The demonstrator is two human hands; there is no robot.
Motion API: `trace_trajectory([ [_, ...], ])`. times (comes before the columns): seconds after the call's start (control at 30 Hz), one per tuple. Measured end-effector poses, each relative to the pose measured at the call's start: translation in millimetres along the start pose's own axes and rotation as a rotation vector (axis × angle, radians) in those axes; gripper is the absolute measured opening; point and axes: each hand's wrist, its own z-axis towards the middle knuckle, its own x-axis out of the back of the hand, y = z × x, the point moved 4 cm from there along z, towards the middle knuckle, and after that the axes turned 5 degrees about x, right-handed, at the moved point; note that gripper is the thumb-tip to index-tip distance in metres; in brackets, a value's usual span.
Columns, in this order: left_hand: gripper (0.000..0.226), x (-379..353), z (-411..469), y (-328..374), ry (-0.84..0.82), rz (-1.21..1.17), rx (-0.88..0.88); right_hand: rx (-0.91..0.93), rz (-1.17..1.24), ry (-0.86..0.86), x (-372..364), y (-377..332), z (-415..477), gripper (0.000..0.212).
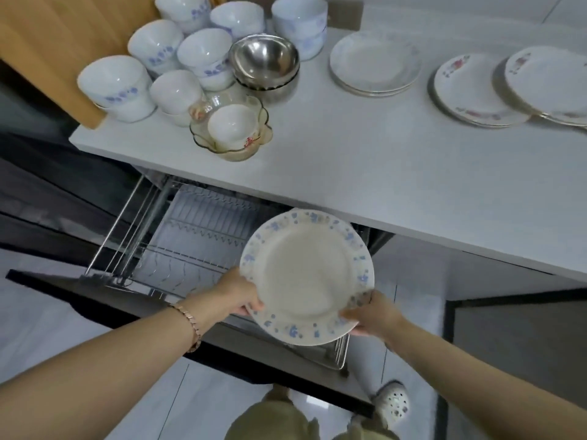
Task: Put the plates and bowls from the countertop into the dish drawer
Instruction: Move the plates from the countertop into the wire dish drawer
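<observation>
The blue-flowered plate (306,277) is held by both hands above the near right part of the open dish drawer (95,293), below the front edge of the countertop (365,179). The left hand (236,296) pinches the plate's left rim, thumb on the upper face; its other fingers are hidden beneath. The right hand (370,315) pinches the near right rim the same way, and how its lower fingers lie cannot be told. The plate is close to flat, its face turned up towards the camera. The toothed wire rack (197,236) lies to the left of the plate and farther from the person, well below it, so the left hand is the nearer one to the slots. No dishes show in the part of the rack that is in view. The next move probably turns on tipping the plate up onto its edge and carrying it leftwards and down, so that the rim drops between two wires. Stacked plates (374,63), white bowls (203,55) and a steel bowl (263,57) wait on the countertop.
</observation>
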Motion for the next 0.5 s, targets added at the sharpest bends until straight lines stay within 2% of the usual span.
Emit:
trace_trajectory([
  [0.1, 0.054, 26, 39, -1, -0.009, 0.067, 0.036, -0.118, 0.140, 0.033, -37, 6, 29, 0.026],
  [0.2, 0.047, 31, 82, 7, 0.009, 0.174, 0.036, -0.182, 0.209, 0.078, -61, 20, 62, 0.013],
  [0.27, 0.043, 26, 110, 15, 0.023, 0.228, 0.031, -0.200, 0.143, 0.163, -67, 27, 85, 0.010],
  [0.33, 0.042, 17, 137, 23, 0.035, 0.257, 0.016, -0.203, 0.121, 0.230, -67, 29, 107, 0.024],
  [0.43, 0.040, 3, 171, 37, 0.067, 0.288, -0.005, -0.192, 0.193, 0.281, -63, 28, 132, 0.020],
  [0.5, 0.039, -6, 191, 44, 0.086, 0.307, -0.015, -0.175, 0.230, 0.346, -58, 31, 149, 0.029],
])
